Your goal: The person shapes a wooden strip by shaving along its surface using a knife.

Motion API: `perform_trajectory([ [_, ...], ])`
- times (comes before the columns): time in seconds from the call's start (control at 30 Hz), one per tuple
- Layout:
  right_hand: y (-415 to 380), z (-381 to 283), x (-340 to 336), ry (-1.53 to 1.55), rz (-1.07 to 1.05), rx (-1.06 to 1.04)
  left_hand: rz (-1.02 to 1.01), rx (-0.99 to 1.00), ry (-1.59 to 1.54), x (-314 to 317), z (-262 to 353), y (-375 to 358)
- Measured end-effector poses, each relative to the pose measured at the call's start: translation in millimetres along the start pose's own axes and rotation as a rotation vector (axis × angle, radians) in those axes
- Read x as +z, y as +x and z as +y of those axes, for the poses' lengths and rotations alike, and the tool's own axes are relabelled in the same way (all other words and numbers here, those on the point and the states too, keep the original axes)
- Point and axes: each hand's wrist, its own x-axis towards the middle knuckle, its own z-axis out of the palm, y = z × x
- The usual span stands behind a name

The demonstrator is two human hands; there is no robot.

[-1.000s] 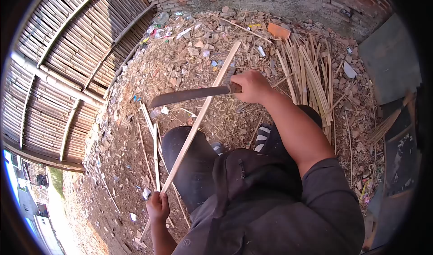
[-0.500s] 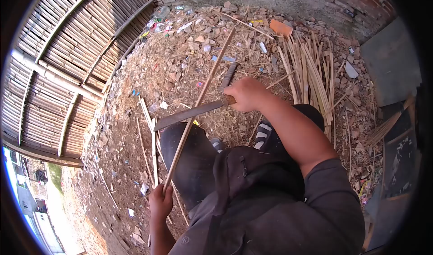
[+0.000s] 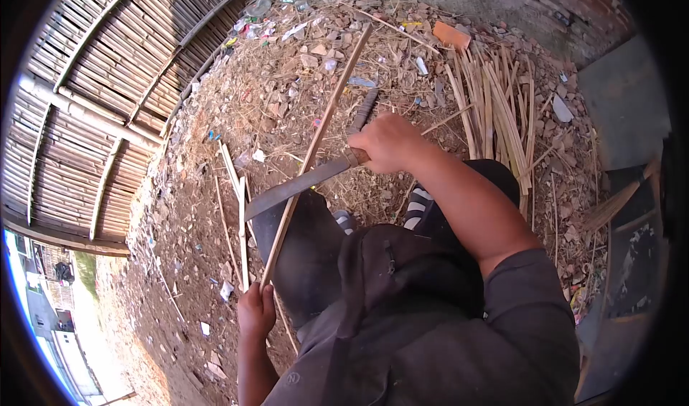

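Observation:
My right hand (image 3: 387,144) grips the short wooden handle of a machete (image 3: 288,188), whose long dark blade points left. The blade lies across a long bamboo strip (image 3: 331,105), crossing it above my left knee. My left hand (image 3: 256,311) is closed around the lower end of that strip, which slants up and away to the right. Just beyond my right hand, a dark ribbed handle (image 3: 367,107) of another tool shows on the ground; the rest of it is partly hidden. Loose strips (image 3: 243,234) lie beside my left leg.
A pile of split bamboo strips (image 3: 499,108) lies at the right. Rubble and litter cover the ground (image 3: 194,262). A bamboo fence (image 3: 108,105) stands at the left, a brick wall (image 3: 488,1) at the back, and a grey panel (image 3: 621,105) at the right.
Both hands, the machete and the strip have shifted only slightly, a little upward in view. The blade still crosses the strip, and both grips are unchanged.

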Motion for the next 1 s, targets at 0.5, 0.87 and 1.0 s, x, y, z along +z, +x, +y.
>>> perform_trajectory([
  [0.5,2.6,36.8,25.4,0.454,0.061,0.379,-0.064,-0.013,0.005,-8.7,-11.1,7.3],
  [0.87,-1.6,1.1,6.5,-0.046,-0.022,0.059,-0.102,-0.045,-0.088,-17.0,-2.6,15.8],
  [1.0,2.2,98.7,26.5,0.402,0.270,0.801,-0.067,-0.033,-0.004,-18.9,-8.8,12.6],
])
